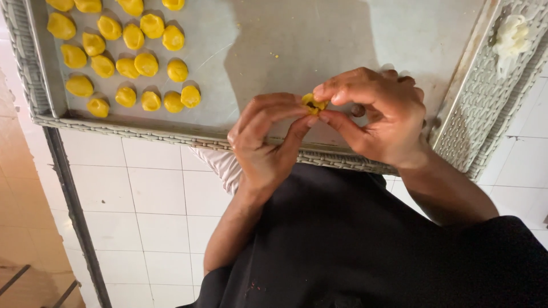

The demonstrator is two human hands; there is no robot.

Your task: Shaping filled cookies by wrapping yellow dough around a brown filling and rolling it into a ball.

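Right then, the yellow dough piece [313, 104] sat pinched between the fingertips of the left hand [265, 142] and right hand [377, 114], both closed on it, dark filling facing up.

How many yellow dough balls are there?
22: 21 dough balls clustered on the tray's left part, one piece pinched between left hand and right hand. More may lie beyond the top edge.

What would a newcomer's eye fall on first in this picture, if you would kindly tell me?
First, the two hands at centre: the left hand and right hand together pinch a small yellow dough piece with a dark filling. Next, the rows of shaped yellow dough pieces at the upper left of the grey metal baking tray, which rests on a woven wicker surface.
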